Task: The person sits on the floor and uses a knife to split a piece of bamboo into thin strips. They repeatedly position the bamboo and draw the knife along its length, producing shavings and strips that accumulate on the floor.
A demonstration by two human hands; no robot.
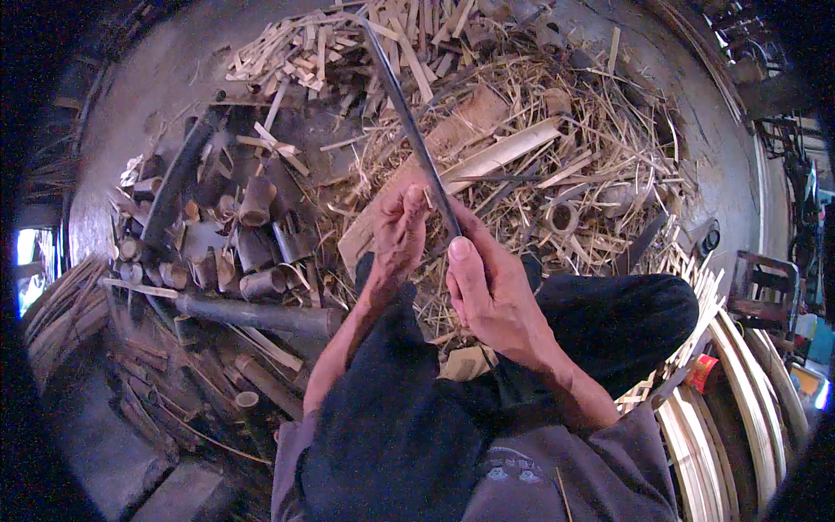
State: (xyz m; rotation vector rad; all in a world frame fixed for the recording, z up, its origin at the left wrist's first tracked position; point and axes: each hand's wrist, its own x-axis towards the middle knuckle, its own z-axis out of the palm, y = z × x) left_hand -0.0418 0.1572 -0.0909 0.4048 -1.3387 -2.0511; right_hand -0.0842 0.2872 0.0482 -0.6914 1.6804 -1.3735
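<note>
Both hands, left hand (398,228) and right hand (487,287), closed their grip on a thin bamboo strip (409,122) that ran up-left, away over bamboo shavings (557,165) and cut bamboo tubes (252,252).

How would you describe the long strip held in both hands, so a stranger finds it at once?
Start at the straw pile. The strip runs from both hands, left hand and right hand, up across it. Unlike the pale splints around, it is dark, thin and very long.
</note>
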